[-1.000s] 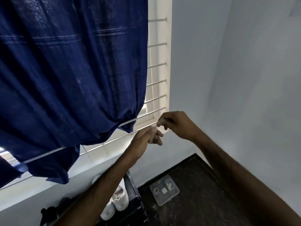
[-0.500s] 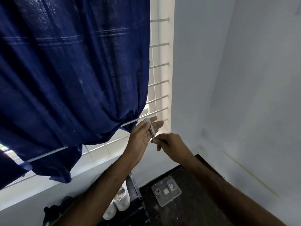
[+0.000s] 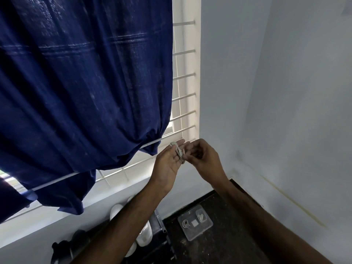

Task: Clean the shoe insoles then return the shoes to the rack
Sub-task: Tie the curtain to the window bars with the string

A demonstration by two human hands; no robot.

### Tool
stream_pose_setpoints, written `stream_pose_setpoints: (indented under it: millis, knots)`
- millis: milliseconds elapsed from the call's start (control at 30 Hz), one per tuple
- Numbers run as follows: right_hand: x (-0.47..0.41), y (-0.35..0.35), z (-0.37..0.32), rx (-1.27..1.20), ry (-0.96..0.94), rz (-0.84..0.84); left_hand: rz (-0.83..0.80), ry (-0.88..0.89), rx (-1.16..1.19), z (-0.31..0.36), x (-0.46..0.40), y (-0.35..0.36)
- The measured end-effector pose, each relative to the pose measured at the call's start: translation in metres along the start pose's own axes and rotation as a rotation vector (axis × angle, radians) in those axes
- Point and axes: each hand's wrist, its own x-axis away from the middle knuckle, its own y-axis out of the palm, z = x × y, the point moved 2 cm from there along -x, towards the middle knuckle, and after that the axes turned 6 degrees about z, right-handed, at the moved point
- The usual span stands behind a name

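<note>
Your two hands meet just right of the frame's centre, in front of the window grille (image 3: 183,96). The left hand (image 3: 167,162) is held palm-up with straight fingers, and a pale strip, probably cloth or a wipe (image 3: 178,152), is looped around those fingers. The right hand (image 3: 202,157) has its fingers curled and pinches the strip's free end just beside the left fingertips. That hold suggests you are winding the strip onto your fingers so it stays tight and gives a firm pad for rubbing inside a shoe; what the material is cannot be told. The shoes wait low in the frame: a white pair (image 3: 144,233) stands on the shoe rack (image 3: 159,219), partly hidden behind your left forearm, and a dark shoe (image 3: 62,248) sits further toward the lower left. No insole is visible, so cleaning seems not yet begun. Right of the rack, on the dark speckled floor (image 3: 219,244), lies a clear plastic box (image 3: 195,222) holding small white items too small to identify. A dark blue curtain (image 3: 82,82), bunched over a grille bar, fills the upper left, with daylight at its edges. Plain pale walls (image 3: 276,92) form a corner on the right.
</note>
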Motion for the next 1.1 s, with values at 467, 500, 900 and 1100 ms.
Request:
stream_pose_setpoints:
  millis: [467, 500, 900, 1100]
  knots:
    - [0.026, -0.009, 0.032, 0.201, -0.129, 0.02, 0.068, 0.025, 0.0, -0.052, -0.003, 0.024]
    - [0.024, -0.012, 0.034, 0.213, -0.096, 0.017, 0.063, 0.026, 0.01, -0.055, -0.001, 0.027]
    - [-0.006, -0.018, 0.069, 0.365, -0.033, -0.123, 0.095, -0.013, 0.003, -0.084, -0.024, 0.029]
    - [-0.021, 0.011, 0.104, 0.347, -0.005, -0.2, 0.083, -0.126, 0.017, -0.105, -0.058, -0.001]
